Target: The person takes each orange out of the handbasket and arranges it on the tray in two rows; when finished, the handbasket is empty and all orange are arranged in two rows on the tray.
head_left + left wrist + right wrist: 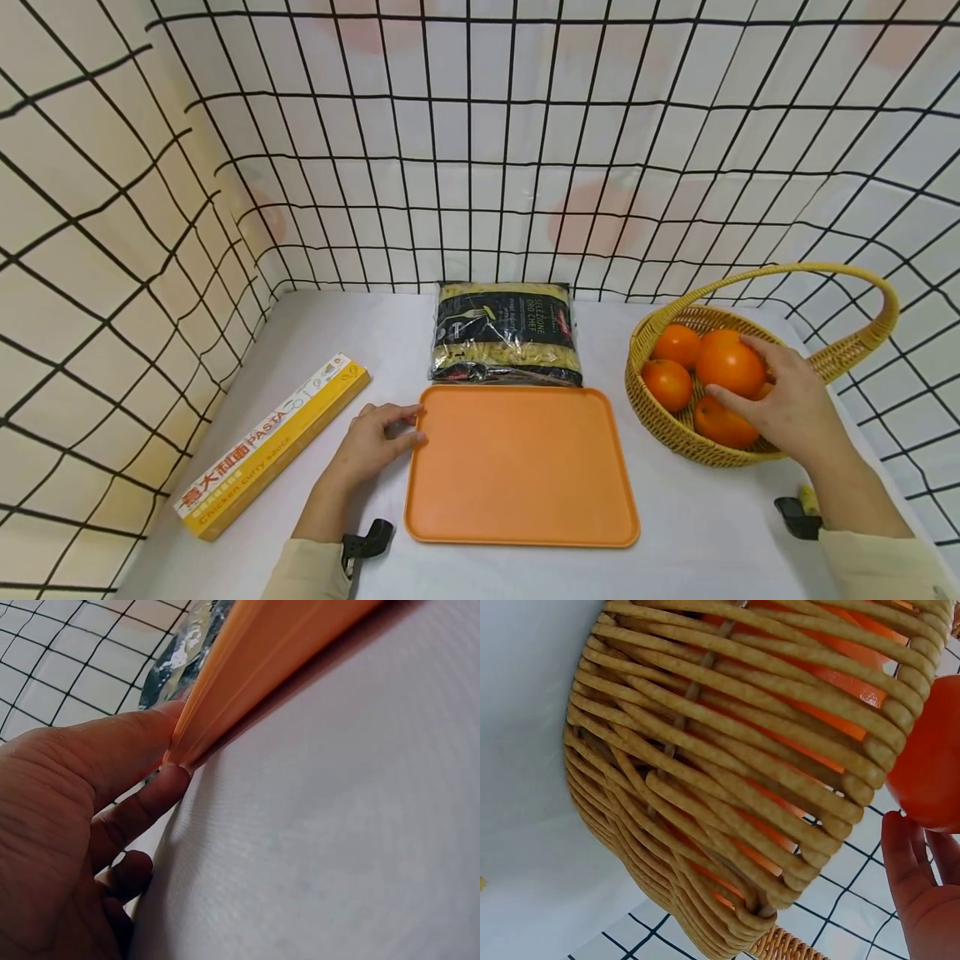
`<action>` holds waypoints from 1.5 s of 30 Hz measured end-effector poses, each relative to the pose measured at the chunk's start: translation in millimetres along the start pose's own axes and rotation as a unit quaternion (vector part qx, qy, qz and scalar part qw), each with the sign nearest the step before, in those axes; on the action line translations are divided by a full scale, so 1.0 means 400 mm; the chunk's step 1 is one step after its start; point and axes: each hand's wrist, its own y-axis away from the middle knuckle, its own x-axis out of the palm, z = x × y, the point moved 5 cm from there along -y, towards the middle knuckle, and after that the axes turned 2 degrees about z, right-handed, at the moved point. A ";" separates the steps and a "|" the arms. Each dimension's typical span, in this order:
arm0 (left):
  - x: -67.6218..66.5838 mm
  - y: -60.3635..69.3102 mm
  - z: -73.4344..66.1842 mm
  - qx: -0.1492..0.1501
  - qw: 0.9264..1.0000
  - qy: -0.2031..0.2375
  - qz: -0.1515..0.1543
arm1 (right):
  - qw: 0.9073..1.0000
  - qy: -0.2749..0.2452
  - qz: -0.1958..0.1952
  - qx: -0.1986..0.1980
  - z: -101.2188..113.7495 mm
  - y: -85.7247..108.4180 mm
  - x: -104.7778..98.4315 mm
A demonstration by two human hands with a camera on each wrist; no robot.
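Tray (521, 471)'s btwn box (273, 450) (L) & basket (677, 440) (R), bag (506, 332) behind.

On the worktop (675, 525), passage is offered between the tray (521, 467) and basket (670, 435); the basket is spanned by its handle (772, 269), and the tray's far edge is blocked by the bag (506, 333).

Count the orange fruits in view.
4 plainly: top fruit gripped by the right hand; back fruit, left fruit and front fruit inside the basket; a fifth may be partly hidden.

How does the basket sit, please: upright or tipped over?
Upright: in the head view, the basket opens upward, its handle arches above, and fruit lies inside.
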 end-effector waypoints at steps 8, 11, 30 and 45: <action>0.000 0.004 0.002 0.008 1.000 -0.010 -0.007 | 1.000 0.003 -0.012 -0.004 0.011 0.019 0.011; 0.001 0.005 0.001 0.006 1.000 -0.007 -0.010 | 1.000 0.002 -0.023 -0.011 0.017 0.024 0.013; 0.005 0.002 0.005 0.001 1.000 0.008 -0.013 | 0.999 0.010 -0.033 -0.022 0.036 0.046 0.033; 0.003 0.003 0.003 -0.004 1.000 0.005 -0.015 | 0.994 -0.016 -0.049 -0.100 0.129 0.081 0.048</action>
